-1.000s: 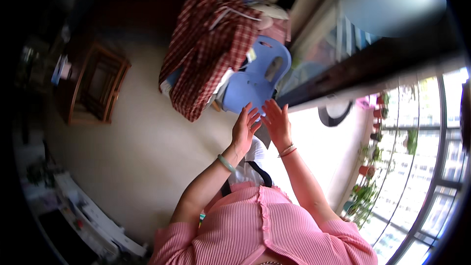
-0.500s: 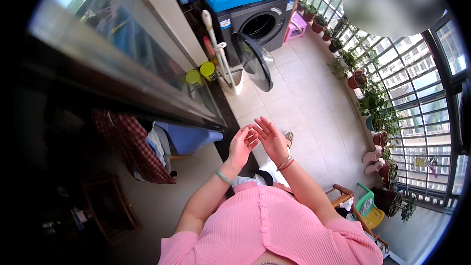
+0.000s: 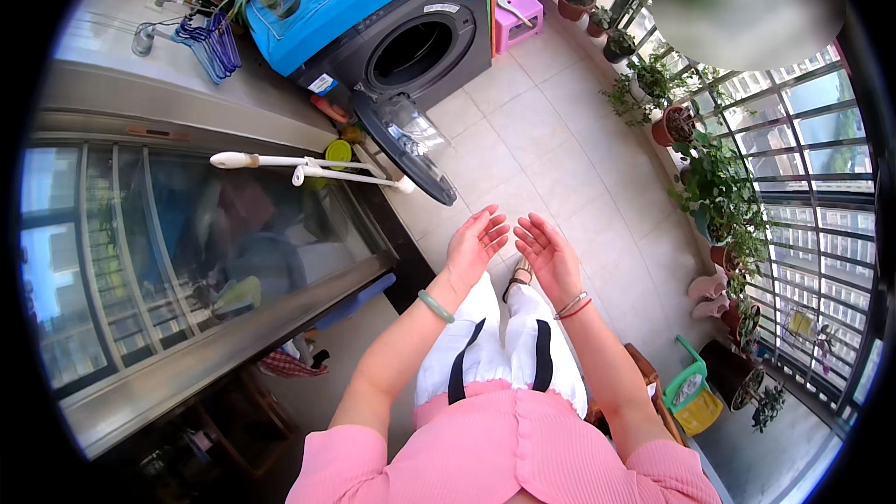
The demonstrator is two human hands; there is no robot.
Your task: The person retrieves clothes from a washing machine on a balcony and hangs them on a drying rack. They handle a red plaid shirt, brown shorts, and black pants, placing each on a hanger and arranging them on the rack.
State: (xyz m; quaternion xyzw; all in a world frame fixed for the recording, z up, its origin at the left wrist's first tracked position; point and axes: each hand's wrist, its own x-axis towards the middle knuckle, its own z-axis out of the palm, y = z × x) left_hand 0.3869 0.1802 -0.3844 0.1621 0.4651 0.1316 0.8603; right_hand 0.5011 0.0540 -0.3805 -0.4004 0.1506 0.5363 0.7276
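Note:
My left hand (image 3: 478, 245) is held out in front of my body, palm turned inward, fingers apart and nothing in it. Facing it across a small gap, my right hand (image 3: 549, 252) is open too, its fingers slightly curved and bare. A green bangle (image 3: 435, 306) circles the left wrist; a red cord bracelet (image 3: 575, 308) sits on the right one. Ahead and to the left stands a dark grey front-loading washing machine (image 3: 420, 54). Its round glass door (image 3: 408, 145) hangs wide, nearest to my left hand but apart from it. The drum inside looks dark.
White long-handled tools (image 3: 308, 168) lean by the sliding glass door (image 3: 196, 252) on the left. A pink stool (image 3: 516, 15) stands beyond the washer. Potted plants (image 3: 719, 189) line the right railing. A green and yellow child's chair (image 3: 691, 392) is at the lower right, near a wooden chair (image 3: 653, 392).
My hands have drawn apart, from fingertips overlapping to a gap between them. The view has turned and moved closer to the washing machine, and my white trousers now show.

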